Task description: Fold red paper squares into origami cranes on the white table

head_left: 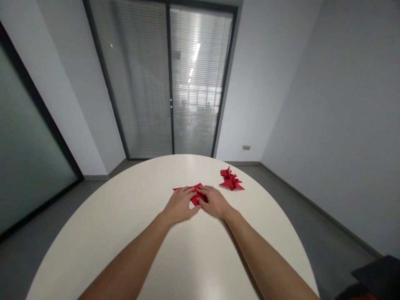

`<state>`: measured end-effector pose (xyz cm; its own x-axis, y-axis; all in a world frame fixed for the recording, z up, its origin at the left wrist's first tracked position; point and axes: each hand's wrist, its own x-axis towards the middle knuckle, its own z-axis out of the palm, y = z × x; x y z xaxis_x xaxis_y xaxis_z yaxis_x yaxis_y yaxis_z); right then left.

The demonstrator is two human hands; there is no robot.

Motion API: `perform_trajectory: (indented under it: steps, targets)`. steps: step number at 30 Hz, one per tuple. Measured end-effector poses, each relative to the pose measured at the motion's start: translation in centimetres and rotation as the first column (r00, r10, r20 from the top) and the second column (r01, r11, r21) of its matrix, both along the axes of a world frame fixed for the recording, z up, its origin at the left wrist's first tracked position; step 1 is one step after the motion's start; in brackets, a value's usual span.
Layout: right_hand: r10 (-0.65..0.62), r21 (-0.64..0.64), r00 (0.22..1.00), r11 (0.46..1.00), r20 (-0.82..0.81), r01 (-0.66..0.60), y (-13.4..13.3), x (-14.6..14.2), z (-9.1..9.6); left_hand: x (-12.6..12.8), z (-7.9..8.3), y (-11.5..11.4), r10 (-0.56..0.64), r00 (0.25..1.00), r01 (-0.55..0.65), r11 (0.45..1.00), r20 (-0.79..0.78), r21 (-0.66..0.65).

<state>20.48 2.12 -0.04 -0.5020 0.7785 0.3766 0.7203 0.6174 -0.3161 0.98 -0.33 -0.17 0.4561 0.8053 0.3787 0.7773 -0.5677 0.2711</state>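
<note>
A sheet of folded red paper [198, 198] lies on the white round table, partly hidden under both hands. Its pointed corners show at the left and at the top. My left hand [181, 205] rests on the paper's left part, fingers laid out flat and thumb spread toward the right. From the right, my right hand [215, 201] bends its fingers and thumb onto the paper and holds it. Beyond my right hand, apart from it, sit red folded-paper pieces [231, 181] with pointed tips, close together.
The white round table [125, 225] curves away to its far edge. Behind it stand glass panels with blinds [146, 83]. A plain wall [343, 104] rises at the right. At the lower right corner is a dark object [379, 275], cut off by the frame.
</note>
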Motion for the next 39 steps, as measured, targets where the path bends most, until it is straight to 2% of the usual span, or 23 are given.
perform_trajectory:
  steps: [6,14,20,27,33,39]
  targets:
    - [-0.002,0.002,1.0,1.0,0.008,0.002,-0.1,0.1,0.1,-0.3,0.3,0.0,-0.104,0.994,0.103,0.994,0.036,0.025]
    - [0.054,0.021,0.999,0.998,-0.004,-0.054,-0.2,0.2,0.1,-1.3,-0.4,0.8,-0.215,0.974,0.215,0.977,0.068,0.005]
    - [0.071,0.03,0.997,0.997,-0.006,-0.07,-0.2,0.1,0.2,-0.9,-0.5,1.0,-0.172,0.976,0.175,0.985,0.132,-0.005]
    - [0.154,0.024,0.988,0.988,-0.004,-0.154,-0.8,0.0,1.2,-1.0,-0.4,1.1,-0.03,0.989,0.04,0.997,0.141,-0.065]
    - [0.151,-0.018,0.988,0.988,-0.022,-0.152,-0.7,0.1,0.8,-1.7,-0.5,1.4,-0.117,0.982,0.127,0.99,0.145,-0.064]
    - [0.148,-0.022,0.987,0.988,-0.065,-0.15,-1.0,0.0,1.3,-1.5,-0.4,1.3,-0.087,0.985,0.096,0.994,0.151,-0.049]
